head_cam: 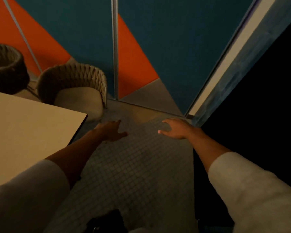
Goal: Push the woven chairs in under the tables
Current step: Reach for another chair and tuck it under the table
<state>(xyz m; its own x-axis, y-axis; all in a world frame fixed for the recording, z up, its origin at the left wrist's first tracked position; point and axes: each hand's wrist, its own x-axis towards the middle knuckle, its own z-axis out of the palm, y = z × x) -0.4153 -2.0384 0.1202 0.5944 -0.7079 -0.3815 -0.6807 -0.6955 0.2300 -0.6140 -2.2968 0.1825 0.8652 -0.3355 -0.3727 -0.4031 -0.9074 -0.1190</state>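
A woven chair (77, 76) with a pale seat cushion stands at the far corner of a beige table (23, 125), its seat partly under the tabletop's edge. Both my hands reach forward over the floor with fingers spread and hold nothing. My left hand (112, 131) hovers just right of the table corner, a short way in front of the chair. My right hand (175, 129) is further right, over the carpet.
A darker woven chair (5, 68) stands at the far left behind the table. A glass wall with orange and teal panels (166, 47) closes the far side. A dark panel (259, 115) lines the right. Patterned carpet (133, 165) runs between.
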